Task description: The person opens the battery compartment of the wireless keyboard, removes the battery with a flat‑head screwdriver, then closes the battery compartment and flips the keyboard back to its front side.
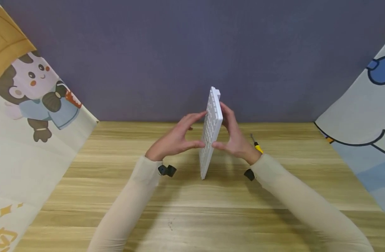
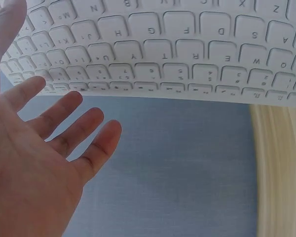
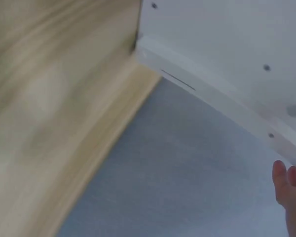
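Note:
A white keyboard [image 1: 211, 131] is held up on its end over the table, tilted slightly, with its keys towards my left hand. My left hand [image 1: 176, 138] is at the key side, its thumb and index finger touching the keys. In the left wrist view, the other fingers [image 2: 91, 118] are spread and straight below the keyboard's edge. From the other side, my right hand [image 1: 235, 138] holds the keyboard, thumb near the edge and fingers partly hidden behind it. The right wrist view shows the plain underside [image 3: 227, 44] with small dark screw holes.
A screwdriver [image 1: 257, 146] with a yellow and black handle lies on the wooden table [image 1: 192, 217] beyond my right wrist. A grey-blue wall [image 1: 148, 63] rises behind the table. Printed cartoon panels stand at the left and right.

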`<action>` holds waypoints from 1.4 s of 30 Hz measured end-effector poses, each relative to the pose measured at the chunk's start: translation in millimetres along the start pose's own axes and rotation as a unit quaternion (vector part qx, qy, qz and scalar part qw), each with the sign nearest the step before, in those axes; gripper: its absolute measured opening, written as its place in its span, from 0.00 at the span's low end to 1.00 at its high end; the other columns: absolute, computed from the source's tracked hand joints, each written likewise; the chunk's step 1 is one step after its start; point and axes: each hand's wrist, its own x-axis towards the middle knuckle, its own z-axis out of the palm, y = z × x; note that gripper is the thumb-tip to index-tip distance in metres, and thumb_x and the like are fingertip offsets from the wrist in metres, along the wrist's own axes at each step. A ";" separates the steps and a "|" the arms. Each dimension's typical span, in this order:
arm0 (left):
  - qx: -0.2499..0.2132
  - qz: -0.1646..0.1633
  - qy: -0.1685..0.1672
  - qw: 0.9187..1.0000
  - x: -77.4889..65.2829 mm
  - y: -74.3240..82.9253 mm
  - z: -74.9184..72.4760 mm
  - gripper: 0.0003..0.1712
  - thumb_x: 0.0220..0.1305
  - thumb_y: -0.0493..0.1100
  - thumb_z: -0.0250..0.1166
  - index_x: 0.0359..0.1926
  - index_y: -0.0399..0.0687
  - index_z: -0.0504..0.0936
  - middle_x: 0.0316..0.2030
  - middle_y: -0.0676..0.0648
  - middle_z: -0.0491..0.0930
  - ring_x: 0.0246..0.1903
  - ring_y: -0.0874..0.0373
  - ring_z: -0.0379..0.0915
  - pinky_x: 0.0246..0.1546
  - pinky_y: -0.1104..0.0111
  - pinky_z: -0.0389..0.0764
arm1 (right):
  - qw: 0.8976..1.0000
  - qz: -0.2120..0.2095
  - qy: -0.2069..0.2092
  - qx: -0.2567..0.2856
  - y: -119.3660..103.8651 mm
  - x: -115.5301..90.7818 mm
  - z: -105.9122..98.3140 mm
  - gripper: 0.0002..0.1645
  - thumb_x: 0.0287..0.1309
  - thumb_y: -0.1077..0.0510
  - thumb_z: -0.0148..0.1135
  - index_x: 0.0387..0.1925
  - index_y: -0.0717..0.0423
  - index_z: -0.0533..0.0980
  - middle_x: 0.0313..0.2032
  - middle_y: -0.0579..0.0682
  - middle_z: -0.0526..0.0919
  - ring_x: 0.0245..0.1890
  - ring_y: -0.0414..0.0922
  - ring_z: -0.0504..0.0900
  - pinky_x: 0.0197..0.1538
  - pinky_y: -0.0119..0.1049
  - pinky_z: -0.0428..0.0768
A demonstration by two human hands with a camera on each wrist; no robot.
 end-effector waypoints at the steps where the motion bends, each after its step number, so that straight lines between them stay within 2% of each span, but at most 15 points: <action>1: -0.002 0.000 0.000 1.000 0.3 -0.6 1.3 0.53 0.52 0.52 0.71 0.74 0.57 0.50 0.67 0.46 0.57 0.63 0.55 0.55 0.55 0.55 0.69 | 1.000 -0.004 0.003 -0.002 -2.2 1.6 -1.7 0.71 0.44 0.27 0.63 0.67 0.74 0.41 0.65 0.71 0.53 0.63 0.61 0.59 0.61 0.56 0.61; 6: -0.012 -0.008 -0.003 1.000 2.4 -3.2 8.4 0.53 0.52 0.52 0.71 0.74 0.57 0.51 0.67 0.46 0.58 0.62 0.57 0.56 0.55 0.56 0.69 | 0.999 -0.034 0.028 -0.007 -3.9 8.7 -11.7 0.71 0.45 0.27 0.63 0.67 0.75 0.43 0.64 0.71 0.55 0.62 0.62 0.59 0.61 0.56 0.61; 10: -0.012 -0.019 -0.007 1.000 3.5 -4.7 12.9 0.53 0.52 0.54 0.71 0.74 0.58 0.51 0.67 0.48 0.57 0.62 0.57 0.56 0.56 0.58 0.68 | 0.998 -0.045 0.042 -0.020 7.9 10.6 -21.5 0.70 0.43 0.27 0.64 0.70 0.68 0.45 0.65 0.64 0.58 0.63 0.57 0.60 0.62 0.52 0.62; 15: -0.013 -0.022 -0.014 1.000 4.5 -9.8 19.2 0.54 0.52 0.56 0.71 0.74 0.58 0.50 0.66 0.45 0.59 0.61 0.52 0.58 0.56 0.54 0.67 | 0.996 -0.068 0.039 -0.040 18.2 8.5 -31.2 0.65 0.44 0.28 0.64 0.70 0.63 0.50 0.64 0.58 0.59 0.61 0.54 0.63 0.60 0.46 0.65; 20: -0.009 -0.030 -0.020 0.999 5.8 -10.1 25.1 0.55 0.50 0.58 0.71 0.74 0.62 0.49 0.66 0.47 0.58 0.62 0.47 0.58 0.57 0.52 0.66 | 0.994 -0.081 0.040 -0.059 -6.8 8.3 -33.6 0.60 0.48 0.30 0.63 0.64 0.71 0.55 0.61 0.62 0.61 0.57 0.50 0.65 0.58 0.42 0.68; 22: -0.005 -0.036 -0.022 0.999 5.5 -9.1 25.9 0.55 0.50 0.59 0.70 0.74 0.63 0.49 0.66 0.49 0.57 0.63 0.49 0.57 0.57 0.53 0.66 | 0.995 -0.077 0.037 -0.058 -16.2 7.5 -35.2 0.59 0.49 0.32 0.63 0.62 0.74 0.55 0.60 0.64 0.62 0.56 0.50 0.66 0.57 0.40 0.68; 29: 0.005 -0.047 -0.032 0.998 0.5 -13.5 26.6 0.54 0.50 0.58 0.71 0.73 0.55 0.52 0.66 0.50 0.56 0.62 0.54 0.57 0.59 0.60 0.65 | 0.998 -0.029 0.009 -0.050 -7.9 -9.2 -47.2 0.61 0.46 0.33 0.67 0.63 0.74 0.52 0.61 0.71 0.60 0.56 0.51 0.67 0.56 0.36 0.66; 36: 0.065 -0.083 -0.053 0.993 -12.6 -19.3 26.4 0.58 0.45 0.59 0.73 0.72 0.48 0.55 0.67 0.46 0.57 0.64 0.55 0.54 0.61 0.62 0.61 | 0.996 0.032 -0.013 -0.079 5.4 -33.3 -50.0 0.65 0.37 0.35 0.66 0.66 0.72 0.50 0.62 0.69 0.61 0.59 0.53 0.65 0.58 0.32 0.66; 39: 0.078 -0.098 -0.065 0.990 -18.3 -22.5 27.3 0.60 0.42 0.60 0.74 0.72 0.47 0.55 0.68 0.47 0.56 0.65 0.55 0.53 0.62 0.62 0.60 | 0.995 0.042 -0.018 -0.087 10.4 -40.6 -50.3 0.66 0.35 0.42 0.71 0.67 0.73 0.49 0.62 0.69 0.61 0.59 0.56 0.64 0.57 0.31 0.67; 42: 0.096 -0.109 -0.080 0.986 -23.4 -25.7 28.2 0.61 0.41 0.61 0.75 0.71 0.43 0.55 0.68 0.45 0.55 0.65 0.54 0.53 0.63 0.62 0.59 | 0.993 0.050 -0.029 -0.100 13.7 -46.1 -50.2 0.66 0.32 0.56 0.78 0.67 0.73 0.48 0.62 0.69 0.60 0.58 0.58 0.64 0.56 0.29 0.68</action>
